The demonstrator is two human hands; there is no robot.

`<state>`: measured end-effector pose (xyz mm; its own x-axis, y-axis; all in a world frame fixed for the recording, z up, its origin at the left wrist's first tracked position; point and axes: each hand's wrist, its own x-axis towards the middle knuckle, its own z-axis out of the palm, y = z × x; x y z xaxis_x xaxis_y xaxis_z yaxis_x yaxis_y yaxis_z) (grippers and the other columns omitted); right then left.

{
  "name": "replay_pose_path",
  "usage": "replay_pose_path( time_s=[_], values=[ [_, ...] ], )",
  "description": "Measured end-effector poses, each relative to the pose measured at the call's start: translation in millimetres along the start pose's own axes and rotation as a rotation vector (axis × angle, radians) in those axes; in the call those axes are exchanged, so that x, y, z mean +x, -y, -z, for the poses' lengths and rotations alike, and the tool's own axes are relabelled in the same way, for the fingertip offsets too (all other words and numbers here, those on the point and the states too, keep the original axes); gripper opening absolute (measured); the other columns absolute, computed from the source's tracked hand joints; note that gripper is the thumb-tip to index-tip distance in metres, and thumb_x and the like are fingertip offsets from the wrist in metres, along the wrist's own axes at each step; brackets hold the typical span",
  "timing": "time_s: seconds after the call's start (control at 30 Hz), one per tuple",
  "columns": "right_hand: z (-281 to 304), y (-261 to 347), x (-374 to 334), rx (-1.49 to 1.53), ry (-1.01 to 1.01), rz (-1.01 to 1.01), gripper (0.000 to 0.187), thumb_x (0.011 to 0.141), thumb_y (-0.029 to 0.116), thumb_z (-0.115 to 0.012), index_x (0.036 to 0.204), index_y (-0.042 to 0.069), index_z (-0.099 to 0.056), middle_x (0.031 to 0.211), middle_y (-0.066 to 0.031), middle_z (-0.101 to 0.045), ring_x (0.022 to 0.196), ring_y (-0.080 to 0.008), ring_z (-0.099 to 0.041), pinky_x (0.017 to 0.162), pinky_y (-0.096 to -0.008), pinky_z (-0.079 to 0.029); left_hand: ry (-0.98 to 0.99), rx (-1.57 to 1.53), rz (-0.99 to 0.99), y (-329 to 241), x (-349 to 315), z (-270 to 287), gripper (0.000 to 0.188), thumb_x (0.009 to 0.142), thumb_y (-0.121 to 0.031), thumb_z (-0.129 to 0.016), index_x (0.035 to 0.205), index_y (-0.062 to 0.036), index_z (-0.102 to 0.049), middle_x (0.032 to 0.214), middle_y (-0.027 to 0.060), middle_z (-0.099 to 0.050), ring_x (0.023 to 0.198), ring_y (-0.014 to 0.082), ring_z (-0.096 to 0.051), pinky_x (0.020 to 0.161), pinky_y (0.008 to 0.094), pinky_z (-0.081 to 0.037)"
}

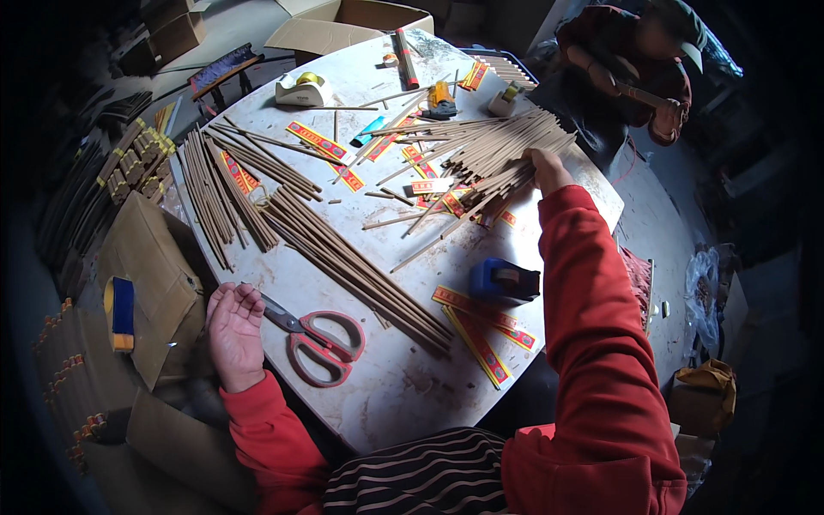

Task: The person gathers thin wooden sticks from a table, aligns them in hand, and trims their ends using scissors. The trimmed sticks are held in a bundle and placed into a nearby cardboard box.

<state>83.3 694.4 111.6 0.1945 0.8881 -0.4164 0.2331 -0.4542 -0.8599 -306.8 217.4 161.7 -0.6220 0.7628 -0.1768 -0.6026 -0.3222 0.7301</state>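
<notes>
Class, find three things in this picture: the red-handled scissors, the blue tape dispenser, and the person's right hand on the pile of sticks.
red-handled scissors (322,343), head view, on the handle loops.
blue tape dispenser (502,280), head view, on its body.
right hand (547,169), head view, on the back of the hand, resting on the pile of sticks (481,150).

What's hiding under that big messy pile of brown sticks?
Under the loose pile of thin brown sticks, red and yellow paper strips peek out on the white round table. The right hand rests on the pile. Anything deeper beneath is covered.
</notes>
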Motion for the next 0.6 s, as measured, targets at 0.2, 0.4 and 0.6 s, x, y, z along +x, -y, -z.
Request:
replay_pose_path(
  time_s=[0.2, 0.4, 0.6],
  values=[
    [-10, 9, -36, 0.429, 0.014, -0.050, 0.005, 0.073, 0.004, -0.052, 0.070, 0.001, -0.049, 0.062, -0.0091, -0.050, 0.055, -0.0242, -0.053, 0.057, -0.0350, -0.052, -0.011, 0.016, -0.010, -3, -4, 3, 0.015, 0.087, -0.012, -0.050, 0.100, -0.0045, -0.050, 0.091, 0.0101, -0.057, 0.083, 0.0182, -0.056, 0.073, 0.0292, -0.048],
    [11, 20, -47, 0.802, 0.116, -0.023, 0.002, 0.074, -0.003, -0.045, 0.073, -0.005, -0.044, 0.069, -0.0135, -0.048, 0.063, -0.0282, -0.052, 0.064, -0.0384, -0.051, 0.108, 0.253, -0.009, -5, -16, -21, 0.020, 0.087, -0.014, -0.052, 0.103, -0.0030, -0.047, 0.093, 0.0109, -0.057, 0.083, 0.0172, -0.056, 0.074, 0.0284, -0.047],
    [23, 37, -70, 0.933, 0.255, 0.088, 0.004, 0.076, -0.002, -0.048, 0.074, -0.002, -0.044, 0.068, -0.0107, -0.048, 0.061, -0.0224, -0.050, 0.063, -0.0330, -0.049, 0.299, 0.560, -0.071, -3, -38, -35, 0.044, 0.080, -0.024, -0.063, 0.111, 0.0005, -0.044, 0.104, 0.0102, -0.052, 0.097, 0.0164, -0.051, 0.087, 0.0285, -0.039]
  ],
)
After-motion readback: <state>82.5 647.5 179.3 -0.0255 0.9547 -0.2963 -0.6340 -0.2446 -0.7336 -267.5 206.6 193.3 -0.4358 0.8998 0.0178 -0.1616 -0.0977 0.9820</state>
